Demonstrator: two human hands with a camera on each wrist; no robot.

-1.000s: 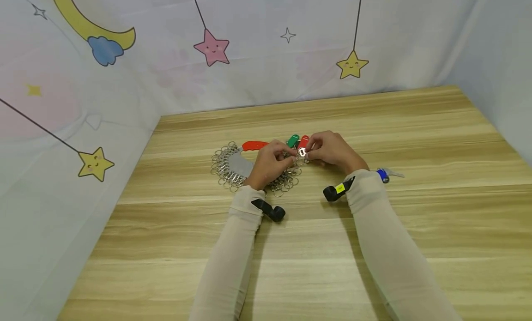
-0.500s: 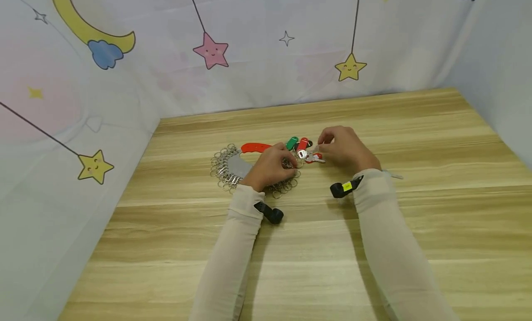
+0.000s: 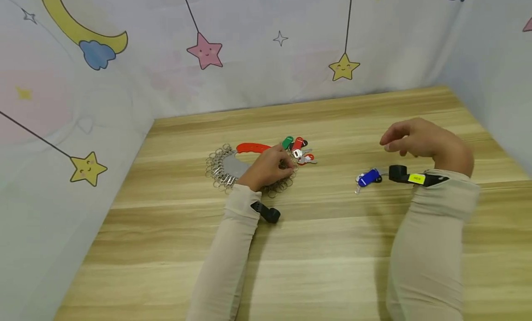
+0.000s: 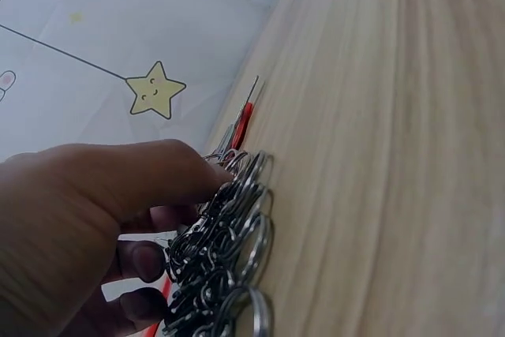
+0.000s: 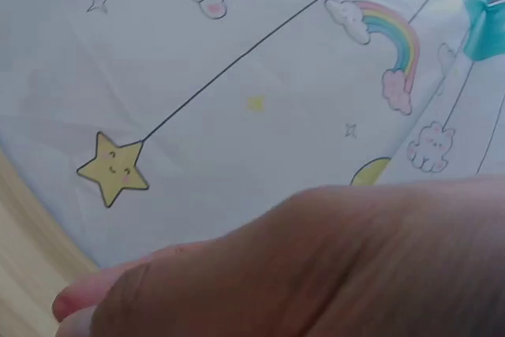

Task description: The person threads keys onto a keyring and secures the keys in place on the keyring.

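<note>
A grey crescent-shaped key holder (image 3: 233, 165) with a red handle (image 3: 251, 148) lies on the table, edged with metal clips and rings (image 3: 218, 177). My left hand (image 3: 268, 167) is over its right side. In the left wrist view, that thumb and the fingers pinch the key rings (image 4: 229, 230) at the holder's edge. Just beyond lie keys (image 3: 297, 153) with a green tag (image 3: 287, 142) and red tags (image 3: 298, 143). My right hand (image 3: 426, 138) hovers over the table at right, empty, fingers loosely bent. Below it, a blue key tag (image 3: 368, 178) lies with keys.
The wood-grain table (image 3: 316, 247) runs back to a white curtain (image 3: 249, 76) printed with stars and a moon. More curtain closes off the left and right sides. Each wrist wears a black camera strap.
My right hand has left the red-tagged keys and swung right, past the blue tag, which shows again. The left hand stays at the rings, its fingers drawn back slightly from the keys.
</note>
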